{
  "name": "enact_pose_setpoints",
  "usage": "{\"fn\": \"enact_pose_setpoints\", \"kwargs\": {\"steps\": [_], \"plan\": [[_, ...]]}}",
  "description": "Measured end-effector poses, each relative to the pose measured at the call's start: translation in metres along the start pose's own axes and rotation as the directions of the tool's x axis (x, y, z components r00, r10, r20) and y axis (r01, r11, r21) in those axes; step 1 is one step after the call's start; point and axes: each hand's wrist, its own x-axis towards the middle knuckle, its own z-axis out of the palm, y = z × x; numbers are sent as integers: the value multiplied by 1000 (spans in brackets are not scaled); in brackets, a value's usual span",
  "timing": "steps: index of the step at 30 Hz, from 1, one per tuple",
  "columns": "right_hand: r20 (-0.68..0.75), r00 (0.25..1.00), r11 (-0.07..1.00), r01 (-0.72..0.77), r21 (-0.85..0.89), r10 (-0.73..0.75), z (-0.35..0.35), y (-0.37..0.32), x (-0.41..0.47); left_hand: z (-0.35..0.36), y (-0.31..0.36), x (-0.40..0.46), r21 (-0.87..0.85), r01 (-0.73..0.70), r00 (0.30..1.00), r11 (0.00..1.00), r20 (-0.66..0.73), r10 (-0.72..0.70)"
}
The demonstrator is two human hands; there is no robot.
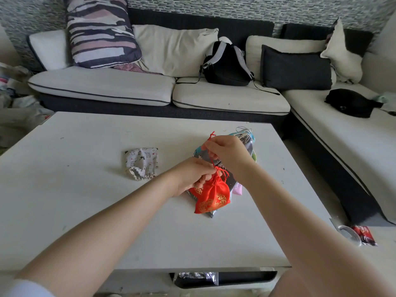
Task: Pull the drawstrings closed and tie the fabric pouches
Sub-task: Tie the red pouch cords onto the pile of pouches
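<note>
Red pouch (pixel 213 195): gold-patterned satin, neck gathered, lying on the pile of pouches (pixel 246 151) at about 3 o'clock from the table's centre.
Red drawstring (pixel 211 146): runs up from the gathered neck to 12 o'clock, taut between both hands.
Left hand (pixel 190 176): fingers curled at the pouch's neck, pinching the cord where it gathers.
Right hand (pixel 229 153): raised above the pouch, fingertips pinching the upper cord.
Printed pouch (pixel 142 162): white with cartoon figures, alone at 9 o'clock of the red pouch, well apart, mouth slack.
Table (pixel 85 189): white, low.
Sofa (pixel 128 88): at 12 o'clock, carrying a black backpack (pixel 227 65).
</note>
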Motion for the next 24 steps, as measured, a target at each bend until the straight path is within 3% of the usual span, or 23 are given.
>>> {"fn": "enact_pose_setpoints", "kwargs": {"steps": [5,8,13,17,21,24], "plan": [[154,988,997,-11,77,-1,2,3,-3,-2,-3,-2,49,-90,996,995,-1,90],[70,996,994,-60,91,54,-1,15,-2,-5,-5,-1,-51,-98,995,994,-28,96],[117,993,965,14,-260,17,-12,29,-12,-9,-8,4,-98,-97,976,990,-203,75],[103,993,901,89,-424,-50,-15,22,-14,-12,-11,3,-80,-70,979,994,-196,53],[246,963,930,185,-317,-108,-15,15,-22,-16,-12,3,-183,-74,990,980,-135,49],[248,967,984,104,-143,-66,-16,16,-24,-20,-13,2,-165,-83,996,983,-58,74]]}}
